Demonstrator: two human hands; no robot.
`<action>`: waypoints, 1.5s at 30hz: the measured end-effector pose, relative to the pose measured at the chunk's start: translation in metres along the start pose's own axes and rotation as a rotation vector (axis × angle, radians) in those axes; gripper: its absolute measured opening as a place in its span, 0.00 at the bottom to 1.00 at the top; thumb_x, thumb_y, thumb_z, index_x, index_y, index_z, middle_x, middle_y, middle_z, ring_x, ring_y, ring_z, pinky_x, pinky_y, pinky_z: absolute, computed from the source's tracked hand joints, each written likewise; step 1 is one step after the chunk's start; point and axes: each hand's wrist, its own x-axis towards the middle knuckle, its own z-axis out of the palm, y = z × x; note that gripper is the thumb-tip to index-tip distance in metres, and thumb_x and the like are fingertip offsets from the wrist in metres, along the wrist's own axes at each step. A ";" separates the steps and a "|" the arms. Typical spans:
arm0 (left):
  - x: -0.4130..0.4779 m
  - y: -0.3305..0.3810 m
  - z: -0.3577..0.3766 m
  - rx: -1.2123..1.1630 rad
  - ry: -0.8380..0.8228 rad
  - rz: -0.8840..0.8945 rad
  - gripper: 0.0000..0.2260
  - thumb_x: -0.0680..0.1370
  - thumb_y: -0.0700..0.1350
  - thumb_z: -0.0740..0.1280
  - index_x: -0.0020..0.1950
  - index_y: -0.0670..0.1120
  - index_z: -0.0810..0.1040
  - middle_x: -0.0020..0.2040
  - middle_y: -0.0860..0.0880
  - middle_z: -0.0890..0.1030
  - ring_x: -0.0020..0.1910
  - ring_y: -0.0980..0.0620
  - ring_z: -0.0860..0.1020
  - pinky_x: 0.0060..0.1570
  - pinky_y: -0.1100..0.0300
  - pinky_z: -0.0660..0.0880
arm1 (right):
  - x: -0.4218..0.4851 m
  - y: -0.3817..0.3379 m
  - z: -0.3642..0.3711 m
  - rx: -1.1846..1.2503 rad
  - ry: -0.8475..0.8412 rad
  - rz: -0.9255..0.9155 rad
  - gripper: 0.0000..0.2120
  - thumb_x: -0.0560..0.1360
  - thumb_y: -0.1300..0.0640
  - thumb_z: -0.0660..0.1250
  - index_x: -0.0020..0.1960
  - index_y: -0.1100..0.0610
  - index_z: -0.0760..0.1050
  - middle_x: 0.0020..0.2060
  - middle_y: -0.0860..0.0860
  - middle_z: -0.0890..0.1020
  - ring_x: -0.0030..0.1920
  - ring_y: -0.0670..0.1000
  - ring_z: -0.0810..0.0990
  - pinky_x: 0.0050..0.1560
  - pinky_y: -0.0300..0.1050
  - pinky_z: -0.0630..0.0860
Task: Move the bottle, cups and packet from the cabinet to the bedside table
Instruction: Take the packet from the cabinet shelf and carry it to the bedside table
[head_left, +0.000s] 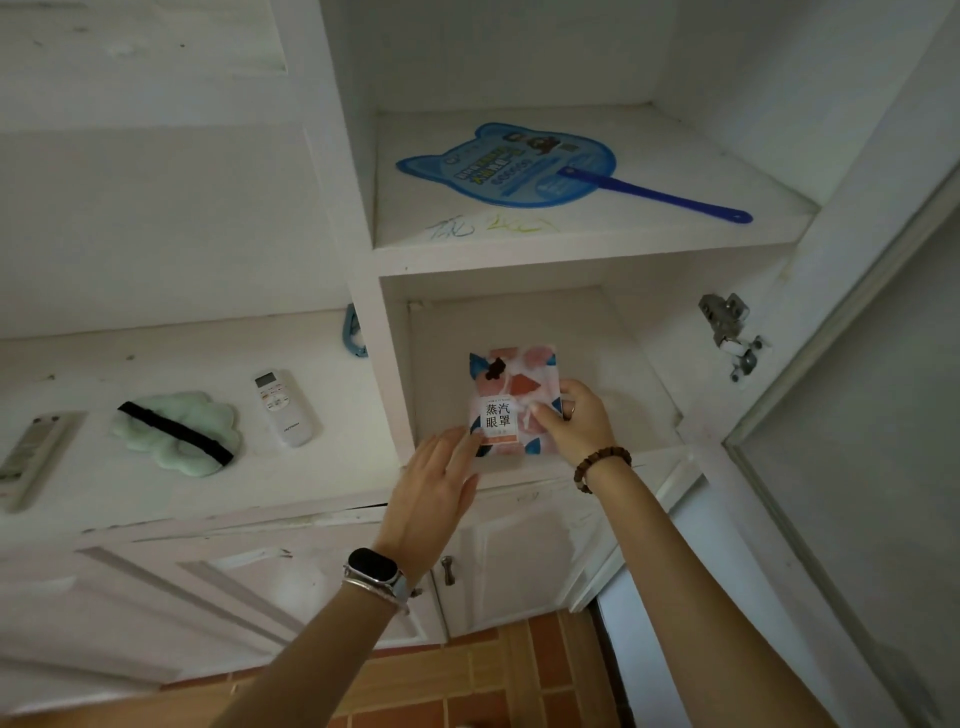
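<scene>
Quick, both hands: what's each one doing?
Left hand: open, fingertips at the packet.
Right hand: closed on the packet.

R hand pinching, L hand flat

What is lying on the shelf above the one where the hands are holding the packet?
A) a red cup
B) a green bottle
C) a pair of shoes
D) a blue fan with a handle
D: the blue fan lies flat on the upper shelf, while the right hand holds the packet in the compartment below and the left hand reaches toward it.
</scene>
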 end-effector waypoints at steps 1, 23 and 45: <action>-0.006 0.003 -0.003 -0.002 0.014 -0.019 0.20 0.78 0.46 0.61 0.70 0.42 0.67 0.65 0.43 0.73 0.62 0.45 0.73 0.64 0.49 0.72 | -0.008 0.000 -0.001 0.000 -0.019 -0.013 0.13 0.76 0.57 0.68 0.60 0.57 0.73 0.49 0.55 0.83 0.48 0.53 0.83 0.49 0.46 0.81; -0.241 0.040 -0.052 0.029 0.078 -0.571 0.28 0.79 0.60 0.52 0.75 0.45 0.62 0.72 0.47 0.68 0.70 0.51 0.67 0.72 0.50 0.58 | -0.181 0.009 0.106 -0.026 -0.539 -0.139 0.12 0.77 0.55 0.67 0.59 0.55 0.73 0.50 0.52 0.83 0.47 0.48 0.84 0.41 0.39 0.82; -0.630 0.177 -0.206 0.423 0.397 -1.361 0.27 0.80 0.56 0.56 0.74 0.41 0.63 0.71 0.44 0.69 0.70 0.49 0.67 0.70 0.49 0.64 | -0.576 -0.056 0.300 -0.066 -1.438 -0.441 0.11 0.77 0.57 0.68 0.58 0.54 0.72 0.46 0.49 0.83 0.44 0.47 0.84 0.38 0.37 0.81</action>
